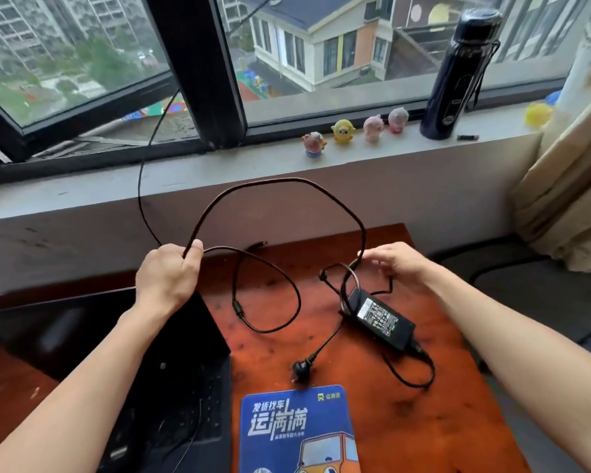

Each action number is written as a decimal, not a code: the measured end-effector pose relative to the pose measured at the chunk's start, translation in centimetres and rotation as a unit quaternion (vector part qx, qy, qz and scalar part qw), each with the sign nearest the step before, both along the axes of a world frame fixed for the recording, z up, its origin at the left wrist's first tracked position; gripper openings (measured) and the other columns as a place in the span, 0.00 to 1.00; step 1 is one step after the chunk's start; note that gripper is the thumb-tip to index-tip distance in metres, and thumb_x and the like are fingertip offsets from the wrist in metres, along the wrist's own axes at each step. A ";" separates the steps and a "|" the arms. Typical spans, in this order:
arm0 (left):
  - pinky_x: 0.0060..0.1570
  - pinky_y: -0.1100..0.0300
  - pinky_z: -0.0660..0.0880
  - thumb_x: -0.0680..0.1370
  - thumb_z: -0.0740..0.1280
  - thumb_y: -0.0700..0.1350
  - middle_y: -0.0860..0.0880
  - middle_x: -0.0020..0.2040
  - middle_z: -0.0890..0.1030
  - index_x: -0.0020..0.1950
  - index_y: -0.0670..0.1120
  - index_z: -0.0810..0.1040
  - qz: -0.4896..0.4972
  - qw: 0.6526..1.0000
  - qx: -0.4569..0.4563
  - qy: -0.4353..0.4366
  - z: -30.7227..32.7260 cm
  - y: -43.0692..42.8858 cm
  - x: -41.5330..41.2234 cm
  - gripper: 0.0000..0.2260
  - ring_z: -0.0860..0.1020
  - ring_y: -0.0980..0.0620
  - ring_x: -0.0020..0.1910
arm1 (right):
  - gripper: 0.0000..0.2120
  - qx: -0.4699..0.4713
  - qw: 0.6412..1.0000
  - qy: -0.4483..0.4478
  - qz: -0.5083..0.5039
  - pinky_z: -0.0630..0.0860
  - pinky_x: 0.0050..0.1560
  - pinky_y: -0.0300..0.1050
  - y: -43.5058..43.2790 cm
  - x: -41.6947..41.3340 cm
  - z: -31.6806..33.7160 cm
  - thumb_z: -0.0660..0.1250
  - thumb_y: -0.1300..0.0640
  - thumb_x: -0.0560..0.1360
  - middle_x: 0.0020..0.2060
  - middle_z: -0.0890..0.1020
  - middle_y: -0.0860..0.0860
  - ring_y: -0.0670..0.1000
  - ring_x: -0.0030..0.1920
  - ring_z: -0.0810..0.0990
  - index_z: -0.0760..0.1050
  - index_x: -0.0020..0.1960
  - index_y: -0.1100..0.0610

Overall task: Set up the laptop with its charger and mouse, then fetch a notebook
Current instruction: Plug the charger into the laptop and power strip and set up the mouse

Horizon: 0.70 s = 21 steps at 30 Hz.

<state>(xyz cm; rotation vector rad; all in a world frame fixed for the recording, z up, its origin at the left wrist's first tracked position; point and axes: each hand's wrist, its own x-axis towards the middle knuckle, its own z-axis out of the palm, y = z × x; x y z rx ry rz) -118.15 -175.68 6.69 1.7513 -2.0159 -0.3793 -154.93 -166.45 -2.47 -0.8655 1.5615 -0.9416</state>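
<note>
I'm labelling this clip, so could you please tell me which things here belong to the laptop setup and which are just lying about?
Job: laptop, charger brick, charger cable, wall plug, mouse pad.
Lying about: black flask, four toy figures.

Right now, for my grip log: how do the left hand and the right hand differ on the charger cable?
The left hand is curled in a fist round the charger cable; the right hand has straighter fingers at it. The left hand sits by the laptop, the right hand by the charger brick. Both meet the same raised loop.
</note>
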 end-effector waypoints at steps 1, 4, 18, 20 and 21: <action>0.34 0.53 0.65 0.78 0.57 0.57 0.45 0.24 0.72 0.22 0.43 0.64 0.016 1.000 -0.001 -0.011 -0.1 0.0 0.4 0.27 0.71 0.40 0.32 | 0.07 -0.009 0.995 -0.069 -0.069 0.59 0.28 0.38 0.3 -1.0 0.6 0.74 0.51 0.67 0.23 0.65 0.46 0.45 0.24 0.59 0.79 0.35 0.53; 0.37 0.53 0.66 0.79 0.56 0.56 0.47 0.27 0.71 0.25 0.43 0.69 0.060 0.998 -0.005 -0.011 -0.2 -0.5 1.9 0.26 0.71 0.40 0.35 | 0.13 -0.010 0.953 -0.173 -0.251 0.59 0.31 0.40 0.9 -3.3 0.6 0.72 0.55 0.71 0.20 0.63 0.45 0.45 0.21 0.58 0.70 0.33 0.51; 0.40 0.51 0.66 0.78 0.59 0.53 0.44 0.28 0.73 0.27 0.42 0.65 0.052 0.998 0.010 0.046 2.6 0.8 1.7 0.23 0.72 0.39 0.38 | 0.13 0.123 0.915 0.359 -0.136 0.72 0.45 0.46 4.5 2.6 -4.1 0.67 0.46 0.74 0.42 0.82 0.54 0.58 0.49 0.80 0.77 0.36 0.53; 0.46 0.49 0.68 0.78 0.59 0.53 0.45 0.31 0.76 0.30 0.42 0.70 0.013 0.999 -0.028 0.012 2.9 1.0 0.8 0.21 0.73 0.40 0.42 | 0.08 0.052 0.899 0.408 -0.150 0.72 0.47 0.46 5.6 4.6 -4.0 0.67 0.49 0.74 0.45 0.82 0.54 0.58 0.49 0.79 0.78 0.40 0.52; 0.49 0.49 0.68 0.78 0.59 0.54 0.46 0.32 0.77 0.31 0.43 0.72 -0.003 0.999 -0.044 0.005 3.1 1.0 0.4 0.20 0.73 0.41 0.43 | 0.07 0.017 0.904 0.406 -0.136 0.71 0.46 0.45 6.0 5.8 -4.0 0.67 0.50 0.74 0.44 0.82 0.53 0.56 0.48 0.79 0.78 0.40 0.52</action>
